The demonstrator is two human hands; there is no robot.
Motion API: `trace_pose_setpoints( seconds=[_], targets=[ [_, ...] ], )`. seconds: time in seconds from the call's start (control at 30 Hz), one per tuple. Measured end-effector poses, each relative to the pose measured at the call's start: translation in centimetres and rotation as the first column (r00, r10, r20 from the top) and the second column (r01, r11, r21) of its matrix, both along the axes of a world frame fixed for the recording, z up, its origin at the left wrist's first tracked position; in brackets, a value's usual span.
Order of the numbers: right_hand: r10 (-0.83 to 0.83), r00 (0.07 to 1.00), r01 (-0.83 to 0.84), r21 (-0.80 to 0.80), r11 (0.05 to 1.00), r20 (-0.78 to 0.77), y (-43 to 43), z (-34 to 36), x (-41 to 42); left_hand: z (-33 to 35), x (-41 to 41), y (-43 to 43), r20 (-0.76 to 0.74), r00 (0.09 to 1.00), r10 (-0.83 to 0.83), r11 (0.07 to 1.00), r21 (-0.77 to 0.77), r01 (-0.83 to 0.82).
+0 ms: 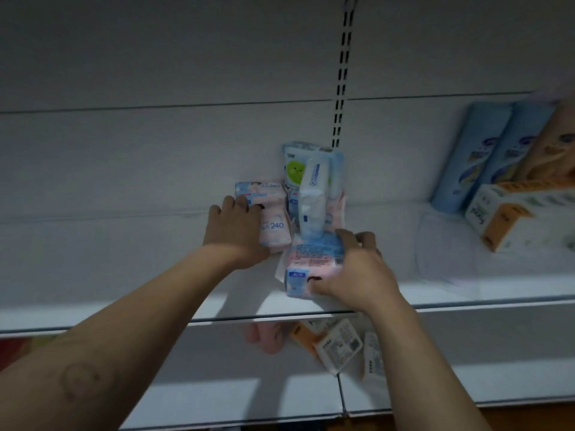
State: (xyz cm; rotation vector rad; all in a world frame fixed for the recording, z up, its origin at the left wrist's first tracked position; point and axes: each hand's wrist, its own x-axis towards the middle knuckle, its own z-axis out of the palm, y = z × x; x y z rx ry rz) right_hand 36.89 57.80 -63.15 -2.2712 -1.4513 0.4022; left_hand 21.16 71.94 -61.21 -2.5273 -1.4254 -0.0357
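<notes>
On a white shelf (124, 275) stands a small cluster of tissue packs. My left hand (233, 231) lies over a pink and blue pack marked 240 (275, 231), fingers curled onto its top. Behind it sits a second pack of the same kind (261, 192). My right hand (357, 269) grips a pink and blue pack (314, 262) at the shelf's front, thumb on its near face. A white and blue pack (312, 203) stands upright just behind it. A pack with a green face (294, 166) leans against the back wall.
Tall blue packs (476, 157) and a white and orange box (522, 216) stand at the right of the shelf. On the shelf below lie a pink pack (264, 337) and white and orange packs (336, 343). A slotted upright (342, 73) runs up the back wall.
</notes>
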Motion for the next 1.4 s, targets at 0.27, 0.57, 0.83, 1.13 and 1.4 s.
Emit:
trace_pose_setpoints(
  seconds=[0.27, 0.57, 0.83, 1.13, 1.4],
  targets=[
    [-0.007, 0.999, 0.007, -0.001, 1.000, 0.050, 0.1, 0.3, -1.7, 1.1, -3.8, -1.1, 0.104, 0.993, 0.060, 0.967, -0.253, -0.032],
    [0.201, 0.979, -0.199, -0.050, 0.979, 0.042, -3.2, 0.8, -9.0, -0.4, -15.6, -8.3, 0.248, 0.966, 0.069, 0.989, -0.144, -0.033],
    [0.491, 0.855, -0.421, -0.332, 0.844, 0.164, -5.9, -5.7, -19.3, -9.9, -27.5, -17.6, 0.321, 0.896, 0.308, 0.912, -0.369, -0.181],
    [0.679, 0.718, -0.440, -0.654, 0.615, 0.155, -9.7, -20.1, -26.1, -23.0, -31.1, -25.2, -0.001, 0.883, 0.470, 0.671, -0.650, -0.357],
    [0.529, 0.849, -0.375, -0.692, 0.617, 0.011, -11.6, -27.6, -27.7, -29.4, -31.6, -26.9, -0.046, 0.883, 0.467, 0.603, -0.713, -0.356]
  ],
)
